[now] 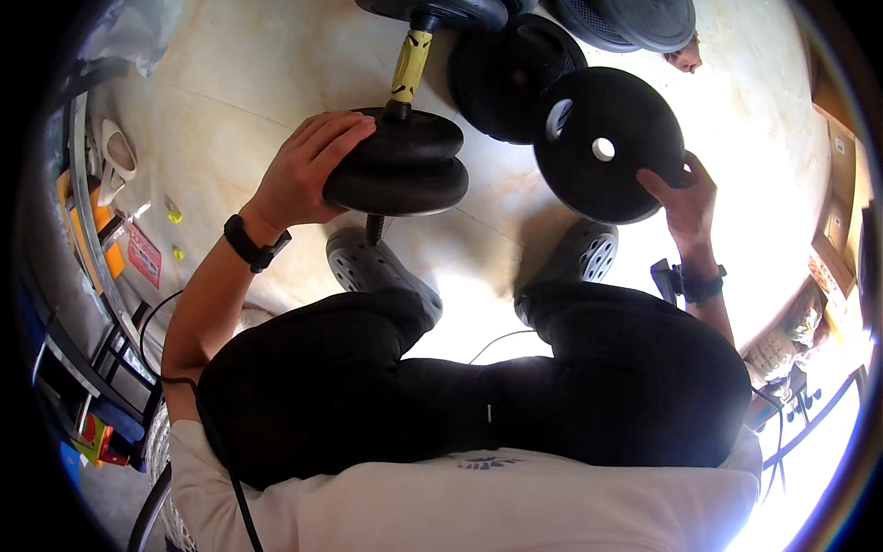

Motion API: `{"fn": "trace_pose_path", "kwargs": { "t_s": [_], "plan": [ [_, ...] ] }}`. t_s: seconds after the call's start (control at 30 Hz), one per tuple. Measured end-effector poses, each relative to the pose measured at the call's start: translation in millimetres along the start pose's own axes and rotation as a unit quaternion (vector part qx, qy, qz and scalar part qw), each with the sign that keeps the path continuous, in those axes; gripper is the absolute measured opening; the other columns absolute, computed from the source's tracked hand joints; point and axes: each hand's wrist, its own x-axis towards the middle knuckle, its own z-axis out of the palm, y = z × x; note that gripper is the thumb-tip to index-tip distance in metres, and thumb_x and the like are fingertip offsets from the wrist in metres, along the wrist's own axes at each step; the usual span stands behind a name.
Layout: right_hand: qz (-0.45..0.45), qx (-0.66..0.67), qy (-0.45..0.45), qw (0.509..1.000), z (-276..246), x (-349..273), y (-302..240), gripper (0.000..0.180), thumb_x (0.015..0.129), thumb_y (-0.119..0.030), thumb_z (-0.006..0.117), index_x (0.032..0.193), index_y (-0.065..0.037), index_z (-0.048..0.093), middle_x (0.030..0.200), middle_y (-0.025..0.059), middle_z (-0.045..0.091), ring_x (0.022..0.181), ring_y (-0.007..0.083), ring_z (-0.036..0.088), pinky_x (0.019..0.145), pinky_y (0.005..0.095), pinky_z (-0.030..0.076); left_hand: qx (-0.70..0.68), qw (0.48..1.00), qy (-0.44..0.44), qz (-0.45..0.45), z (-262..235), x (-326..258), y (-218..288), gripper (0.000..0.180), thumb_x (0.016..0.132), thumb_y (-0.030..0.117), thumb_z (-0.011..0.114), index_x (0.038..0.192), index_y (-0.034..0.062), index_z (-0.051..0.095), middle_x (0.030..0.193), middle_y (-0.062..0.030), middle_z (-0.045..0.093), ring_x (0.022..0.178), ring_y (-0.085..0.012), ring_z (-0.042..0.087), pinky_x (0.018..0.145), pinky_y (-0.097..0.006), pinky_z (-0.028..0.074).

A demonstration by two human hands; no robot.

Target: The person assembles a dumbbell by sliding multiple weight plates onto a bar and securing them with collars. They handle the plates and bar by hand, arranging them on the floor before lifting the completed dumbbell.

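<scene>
A dumbbell with a yellow-and-black grip [411,66] lies pointing toward me, black weight plates [400,187] on its near end and more at its far end. Below the near plates its threaded bar end [374,228] sticks out. My left hand [317,161] curls round the left side of these near plates, fingers over the upper one. In my right hand [682,198] is a loose round black weight plate [602,179], held by its right edge with the thumb on its face. Light shows through its centre hole and a slot.
Another black plate [501,78] lies just beyond the held one, and grey-black plates [635,20] are farther right. My feet in grey clogs [372,267] stand on the tiled floor [239,64]. Shelving [110,294] lines the left; cardboard boxes [835,212] stand at right.
</scene>
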Motion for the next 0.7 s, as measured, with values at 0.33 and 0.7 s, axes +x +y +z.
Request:
{"fn": "trace_pose_path", "kwargs": {
  "t_s": [0.33,0.7],
  "plan": [
    [-0.653,-0.418,-0.200,0.599,-2.1,-36.9,-48.6,0.029,0.071,-0.008,0.064,0.096,0.005,0.066,0.079,0.0163,0.067,0.071,0.0229,0.066,0.061,0.0298,0.053,-0.002,1.000,0.008,0.008,-0.7,0.7,5.7,0.072,0.061,0.011,0.077,0.127,0.0041,0.050,0.123,-0.0131,0.057,0.109,-0.0333,0.057,0.096,-0.042,0.046],
    [-0.685,-0.344,-0.283,0.576,91.9,-84.1,-85.0,0.023,0.081,-0.007,0.062,0.098,0.008,0.066,0.083,0.0207,0.069,0.067,0.0211,0.069,0.064,0.0253,0.054,-0.010,0.999,0.017,-0.043,10.0,12.5,11.7,0.073,0.063,0.007,0.080,0.130,0.0086,0.050,0.125,-0.0133,0.056,0.114,-0.0349,0.055,0.098,-0.041,0.046]
  ]
}}
